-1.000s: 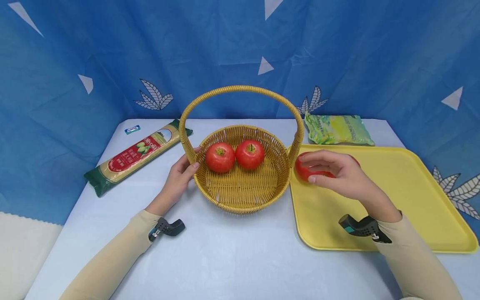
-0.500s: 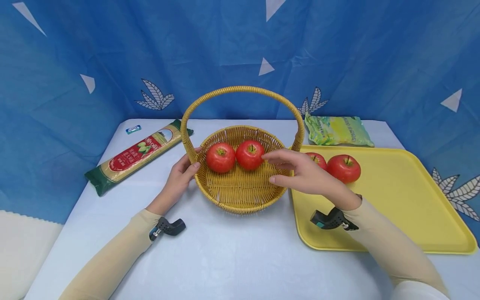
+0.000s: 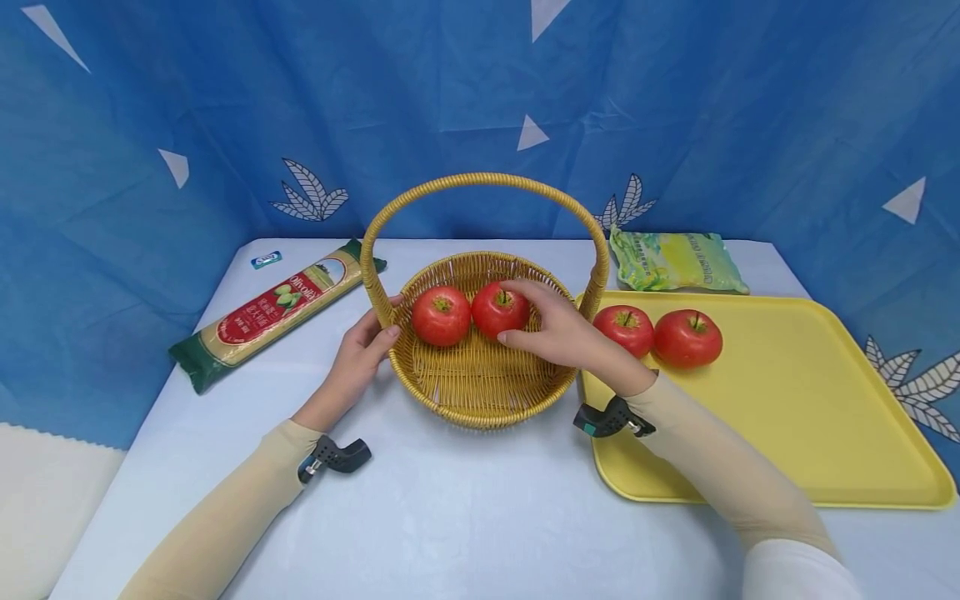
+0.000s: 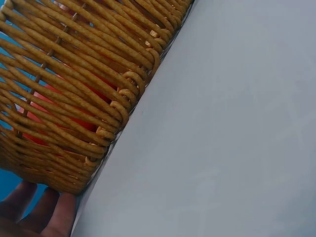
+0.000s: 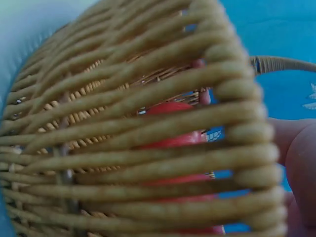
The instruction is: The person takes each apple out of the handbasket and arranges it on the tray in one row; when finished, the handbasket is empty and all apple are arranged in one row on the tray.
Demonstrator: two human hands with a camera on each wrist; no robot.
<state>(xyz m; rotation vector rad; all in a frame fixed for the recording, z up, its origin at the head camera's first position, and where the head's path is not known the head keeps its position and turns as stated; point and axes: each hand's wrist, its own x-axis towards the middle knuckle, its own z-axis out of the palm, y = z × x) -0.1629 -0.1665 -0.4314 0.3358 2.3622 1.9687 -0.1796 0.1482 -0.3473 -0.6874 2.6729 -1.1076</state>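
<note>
A yellow wicker basket (image 3: 487, 410) with a tall arched handle stands mid-table, with two red apples in it. The left hand (image 3: 362, 354) grips its left side at the foot of the handle; some fingertips (image 4: 58, 212) show beneath the weave in the left wrist view. Reaching in over the right rim, the right hand (image 3: 558, 329) has its thumb at the front and its fingers at the back of the right apple (image 3: 495, 312). The left apple (image 3: 441, 316) sits close beside that one. The basket's weave hides most of the right hand's fingers in the right wrist view.
A yellow tray (image 3: 787, 417) lies at the right, holding two more apples, a nearer-left apple (image 3: 625, 331) and a right-hand apple (image 3: 688, 338). Behind it is a green-yellow packet (image 3: 678, 262). A spaghetti packet (image 3: 270, 312) and a small blue packet (image 3: 266, 259) lie at the left.
The right hand has moved left from over the tray's apples, across the basket rim, to the right apple inside. The left hand stays on the basket.
</note>
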